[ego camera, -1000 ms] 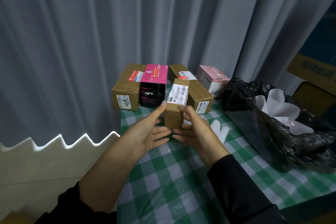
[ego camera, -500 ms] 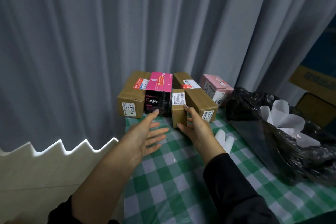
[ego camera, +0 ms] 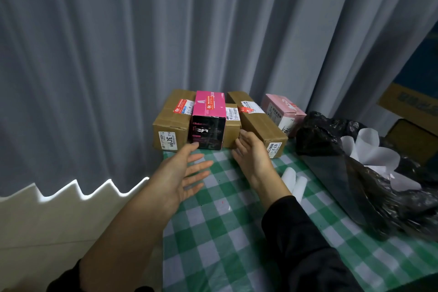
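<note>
A row of parcels stands at the far edge of the green checked table (ego camera: 225, 232). From the left: a brown carton (ego camera: 171, 121), a pink and black box (ego camera: 208, 121), a small brown box (ego camera: 232, 125), a long brown carton (ego camera: 258, 123) and a pale pink box (ego camera: 283, 111). The small brown box sits pushed in between the pink and black box and the long carton. My left hand (ego camera: 187, 178) hovers with spread fingers just in front of the pink and black box. My right hand (ego camera: 251, 152) is flat, its fingertips at the small box's front.
A black plastic bag (ego camera: 369, 180) with white paper (ego camera: 369, 152) inside fills the right side of the table. A white roll (ego camera: 296, 182) lies by my right wrist. Grey curtains hang behind, and a white zigzag foam piece (ego camera: 71, 197) lies to the left.
Both hands held the small brown box up a second ago. It now stands in the row, pushed back between its neighbours, and both hands have let go of it.
</note>
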